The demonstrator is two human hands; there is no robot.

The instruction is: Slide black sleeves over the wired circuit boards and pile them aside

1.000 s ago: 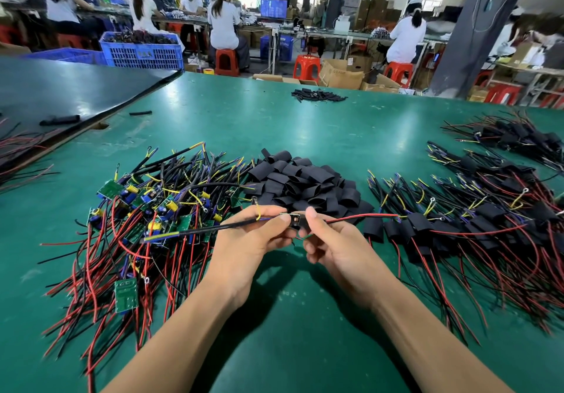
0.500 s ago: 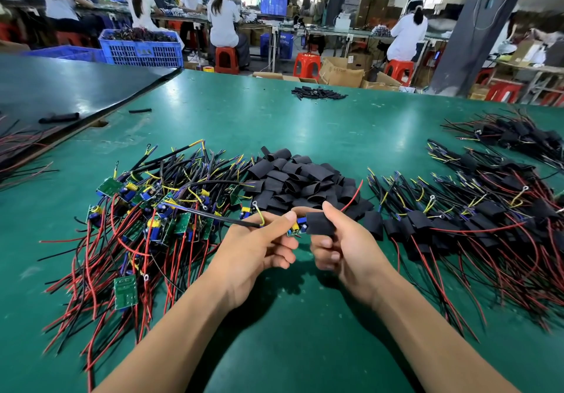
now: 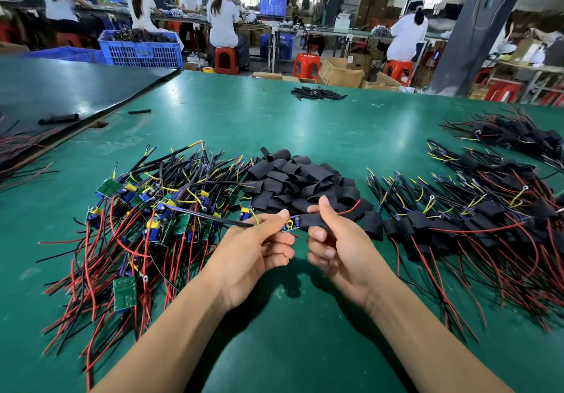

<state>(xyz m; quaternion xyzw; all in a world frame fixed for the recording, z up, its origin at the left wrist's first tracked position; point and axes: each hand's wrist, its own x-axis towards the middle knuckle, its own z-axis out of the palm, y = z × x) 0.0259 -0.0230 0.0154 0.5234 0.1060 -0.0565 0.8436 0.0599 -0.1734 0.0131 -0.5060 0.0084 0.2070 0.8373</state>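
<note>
A green mat covers the worktable, and at far left it meets a darker table on which a short black tube lies. Behind that stands a blue crate filled with wired parts, and beyond it workers in white sit on red stools at long benches. On the near left of the mat lies the pile of bare boards, green boards tangled in red, black and yellow leads. The left hand pinches the black lead end of one circuit board between thumb and forefinger, holding it just above the mat. The board's right part sits inside a black sleeve, which the right hand grips between its thumb and curled fingers. A red wire comes out past the right thumb. Just behind both hands lies the heap of loose sleeves, and a smaller dark heap sits near the far edge. To the right spreads the pile of sleeved boards, with a second bundle further back. Cardboard boxes and a grey pillar stand past the table. How far the board reaches into the sleeve is hidden by the sleeve and the right fingers, the right pile is cut off at the frame edge, and the benches are too small and blurred to make out.
</note>
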